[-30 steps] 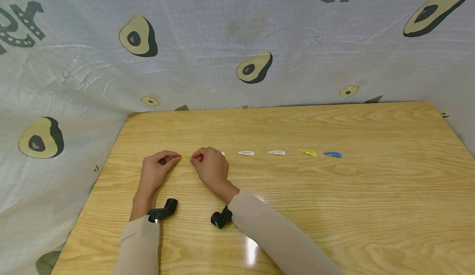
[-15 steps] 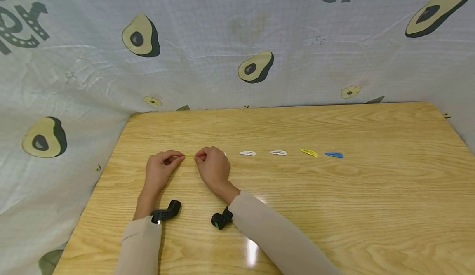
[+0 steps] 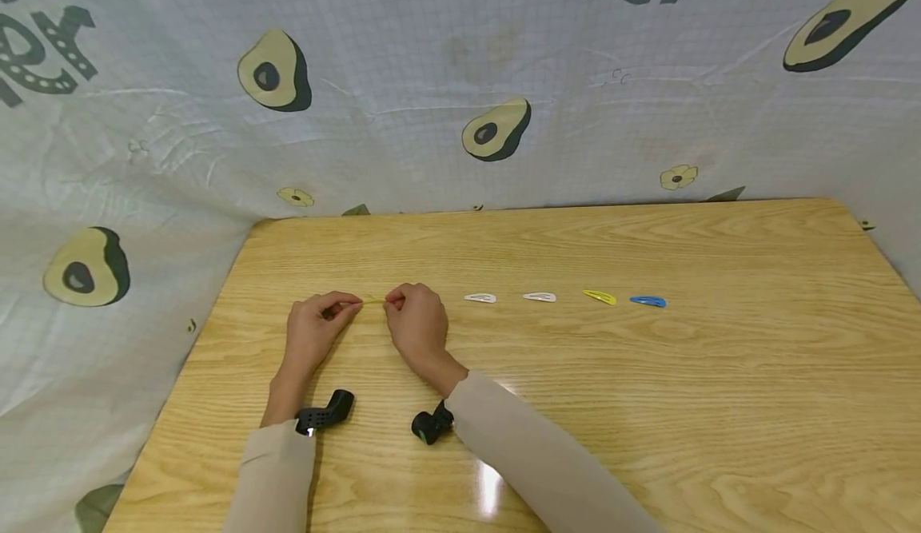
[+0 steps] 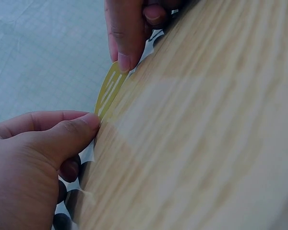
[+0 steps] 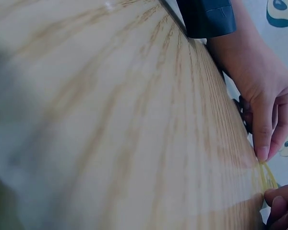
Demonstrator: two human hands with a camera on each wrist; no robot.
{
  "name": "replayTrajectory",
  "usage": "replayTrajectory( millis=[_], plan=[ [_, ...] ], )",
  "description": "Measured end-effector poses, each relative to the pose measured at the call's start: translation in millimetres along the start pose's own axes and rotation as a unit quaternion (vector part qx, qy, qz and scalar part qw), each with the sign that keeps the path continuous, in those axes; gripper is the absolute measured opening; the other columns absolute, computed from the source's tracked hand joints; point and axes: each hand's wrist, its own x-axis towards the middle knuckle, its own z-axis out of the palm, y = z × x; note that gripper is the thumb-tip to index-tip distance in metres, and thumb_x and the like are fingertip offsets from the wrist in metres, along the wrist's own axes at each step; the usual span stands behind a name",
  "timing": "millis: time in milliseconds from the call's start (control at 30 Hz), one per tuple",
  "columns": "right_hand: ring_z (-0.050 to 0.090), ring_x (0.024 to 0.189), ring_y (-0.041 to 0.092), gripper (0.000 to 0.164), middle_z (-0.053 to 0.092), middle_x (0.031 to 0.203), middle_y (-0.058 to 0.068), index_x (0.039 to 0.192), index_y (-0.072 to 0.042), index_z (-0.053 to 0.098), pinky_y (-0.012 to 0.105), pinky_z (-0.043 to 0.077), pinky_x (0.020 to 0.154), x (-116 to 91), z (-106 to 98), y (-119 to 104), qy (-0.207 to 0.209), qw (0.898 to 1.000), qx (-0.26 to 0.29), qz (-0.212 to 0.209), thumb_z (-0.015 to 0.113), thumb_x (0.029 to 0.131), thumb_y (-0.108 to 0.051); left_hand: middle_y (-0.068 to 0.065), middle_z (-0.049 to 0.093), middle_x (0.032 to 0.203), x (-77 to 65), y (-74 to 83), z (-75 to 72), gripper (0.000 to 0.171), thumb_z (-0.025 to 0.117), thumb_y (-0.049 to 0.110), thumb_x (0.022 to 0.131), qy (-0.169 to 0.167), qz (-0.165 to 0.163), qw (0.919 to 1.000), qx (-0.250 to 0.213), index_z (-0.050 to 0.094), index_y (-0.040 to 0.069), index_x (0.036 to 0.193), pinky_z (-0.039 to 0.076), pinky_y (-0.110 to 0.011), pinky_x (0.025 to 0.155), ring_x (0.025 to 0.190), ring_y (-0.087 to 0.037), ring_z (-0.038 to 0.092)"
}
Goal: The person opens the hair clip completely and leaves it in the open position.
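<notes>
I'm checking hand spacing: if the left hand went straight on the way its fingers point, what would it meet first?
Beyond the yellow clip it pinches, the left hand would likely meet the right hand first, pinching the clip's other end; exact depth is hard to judge.

held clip [image 4: 109, 91]: yellow | laid clips [image 3: 540, 297]: white, yellow, blue | tabletop [image 3: 647, 405]: tan woodgrain | sheet [image 3: 388, 53]: avocado-print
</notes>
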Motion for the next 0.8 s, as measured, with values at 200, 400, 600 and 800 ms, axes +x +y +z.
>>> replayTrajectory(
  millis=[200,400,600,800],
  plan=[
    [0.052,0.058,0.005,0.004,0.057,0.069,-0.007,0.081,-0.013,0.073,0.020,0.041,0.050,-2,-4,1,-0.001,1.000,0.018,-0.012,0.076,0.083,-0.016,0.002,0.058,0.058,-0.9,0.9,0.2,0.005,0.077,0.006,0.080,-0.001,0.007,1.0000,-0.005,0.076,0.006,0.085,0.034,-0.017,0.050,0.051,-0.007,0.046],
    [0.052,0.060,0.005,0.005,0.056,0.069,-0.007,0.085,-0.009,0.073,0.018,0.042,0.054,-4,-11,3,-0.007,0.998,0.055,-0.043,0.076,0.082,-0.011,0.002,0.057,0.059,-2.1,1.9,-1.7,0.008,0.078,0.008,0.080,-0.001,-0.002,1.0000,-0.005,0.075,0.006,0.088,0.033,-0.018,0.051,0.052,-0.008,0.045],
    [0.051,0.058,0.005,0.009,0.058,0.070,-0.006,0.089,-0.008,0.072,0.019,0.042,0.053,-7,-23,7,-0.013,0.996,0.071,-0.043,0.076,0.082,-0.010,-0.003,0.061,0.067,-7.0,4.6,-3.0,0.014,0.075,0.012,0.084,-0.003,-0.047,0.9979,-0.045,0.074,0.004,0.096,0.038,-0.017,0.053,0.057,-0.010,0.050],
    [0.051,0.056,0.005,0.011,0.057,0.070,-0.005,0.091,-0.007,0.071,0.020,0.042,0.051,-7,-41,14,-0.009,0.995,0.090,-0.048,0.076,0.082,-0.010,-0.006,0.063,0.076,-12.1,17.9,-3.0,0.016,0.072,0.018,0.088,-0.004,-0.084,0.9914,-0.099,0.074,0.006,0.098,0.042,-0.018,0.057,0.064,-0.013,0.053]
  ],
)
